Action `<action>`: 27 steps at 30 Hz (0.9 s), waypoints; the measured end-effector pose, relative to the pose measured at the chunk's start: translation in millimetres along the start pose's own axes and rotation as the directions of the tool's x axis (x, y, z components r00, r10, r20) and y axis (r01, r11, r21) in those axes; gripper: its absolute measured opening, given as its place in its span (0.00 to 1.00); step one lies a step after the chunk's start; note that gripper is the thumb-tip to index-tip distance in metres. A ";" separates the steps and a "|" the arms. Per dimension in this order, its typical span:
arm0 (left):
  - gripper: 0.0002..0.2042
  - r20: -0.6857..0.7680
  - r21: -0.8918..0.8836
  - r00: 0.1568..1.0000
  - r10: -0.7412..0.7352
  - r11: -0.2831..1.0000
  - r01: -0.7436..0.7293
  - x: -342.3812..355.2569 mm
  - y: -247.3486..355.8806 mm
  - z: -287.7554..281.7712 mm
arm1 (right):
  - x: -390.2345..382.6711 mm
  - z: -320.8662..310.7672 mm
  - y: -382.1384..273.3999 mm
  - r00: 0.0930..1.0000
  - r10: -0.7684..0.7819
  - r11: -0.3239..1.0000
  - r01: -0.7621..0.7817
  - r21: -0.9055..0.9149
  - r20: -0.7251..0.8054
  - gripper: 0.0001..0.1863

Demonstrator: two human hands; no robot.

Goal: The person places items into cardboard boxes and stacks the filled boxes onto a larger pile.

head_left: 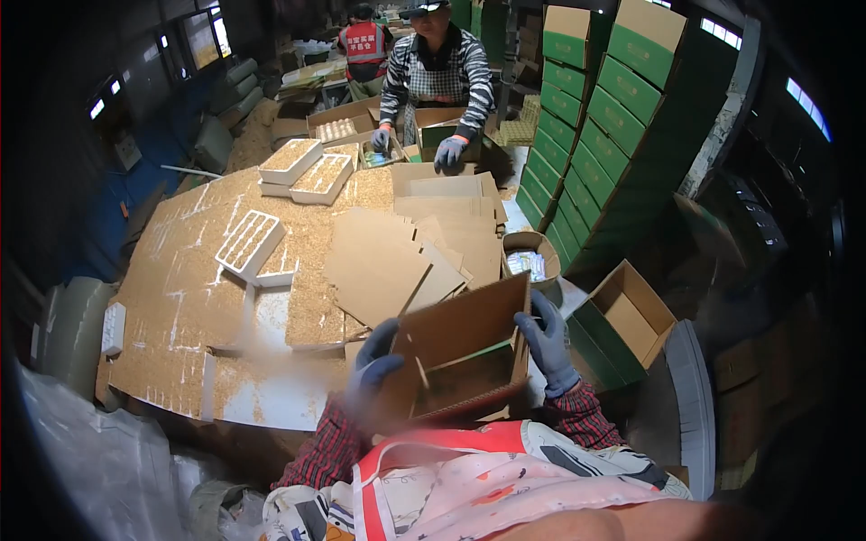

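Observation:
Between my two gloved hands is an open cardboard box [462, 317], tilted, with its brown inside showing. My left hand [373, 357] grips its left side, fingers curled round the edge. At the right edge, my right hand [547, 344] holds the upper corner with the fingers closed over it. Flat cardboard sheets [372, 263] lie in a loose overlapping pile just beyond the box. To the right of that pile, a round tub [530, 242] contains small pale packets. Close to my right hand sits an open green box [603, 341], tan inside.
Brown granules cover much of the table [180, 298]. White foam trays [253, 242] filled with granules rest on it. Tall stacks of green boxes [618, 117] rise at the right. Across the table, a co-worker [442, 77] handles boxes; another person in a red vest [363, 45] is behind.

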State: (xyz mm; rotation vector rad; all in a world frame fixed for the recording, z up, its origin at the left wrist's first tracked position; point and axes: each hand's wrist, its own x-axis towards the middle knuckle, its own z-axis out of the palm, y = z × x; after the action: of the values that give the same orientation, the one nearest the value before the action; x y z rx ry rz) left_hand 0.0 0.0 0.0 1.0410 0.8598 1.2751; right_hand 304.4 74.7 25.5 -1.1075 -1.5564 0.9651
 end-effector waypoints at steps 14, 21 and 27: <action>0.26 0.764 0.581 0.623 0.164 0.245 -0.777 92.1 -55.4 102.8 | -73.0 -76.8 31.8 0.913 0.198 0.970 -0.235 0.064 0.356 0.56; 0.27 0.677 -0.023 0.647 -0.352 0.868 0.497 113.1 -41.6 38.7 | -54.9 -35.7 76.3 0.929 0.362 0.931 -0.357 -0.071 0.079 0.49; 0.36 0.922 0.382 0.386 -0.006 0.155 -0.911 43.1 -12.3 -44.0 | -56.6 -38.2 99.6 0.821 0.436 0.445 -0.553 0.705 0.369 0.32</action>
State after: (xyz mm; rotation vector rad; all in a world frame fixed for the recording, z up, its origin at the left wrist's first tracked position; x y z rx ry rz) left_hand -32.1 48.6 -23.7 2.8868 0.3512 0.5076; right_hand 368.6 50.4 -73.9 -0.8261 -0.6599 1.9434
